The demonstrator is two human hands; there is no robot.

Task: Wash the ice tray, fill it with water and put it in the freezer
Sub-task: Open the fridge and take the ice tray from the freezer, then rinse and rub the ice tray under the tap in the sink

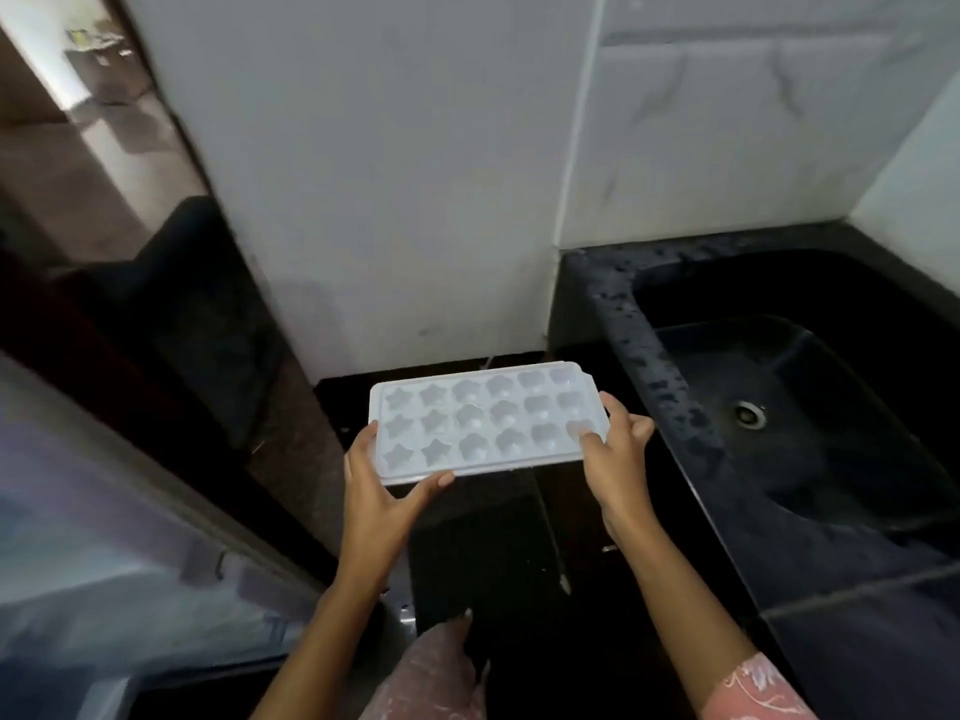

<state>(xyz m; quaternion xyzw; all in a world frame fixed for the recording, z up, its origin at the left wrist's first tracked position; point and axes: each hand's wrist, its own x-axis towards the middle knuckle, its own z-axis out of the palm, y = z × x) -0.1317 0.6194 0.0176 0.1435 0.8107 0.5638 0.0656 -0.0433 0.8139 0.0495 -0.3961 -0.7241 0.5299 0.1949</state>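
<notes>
White plastic ice tray (480, 420) sits level between both hands. The left hand (376, 498) pinches its near-left corner, thumb along the near edge; the right hand (615, 459) grips its right end, thumb on top. Black sink (649, 356) lies beyond the right fingers.

A white wall (395, 200) closes the way ahead. The black counter (618, 324) with its sink (831, 407) bounds the right, a grey appliance (104, 537) the left; the tray (483, 423) hangs in the gap between.
</notes>
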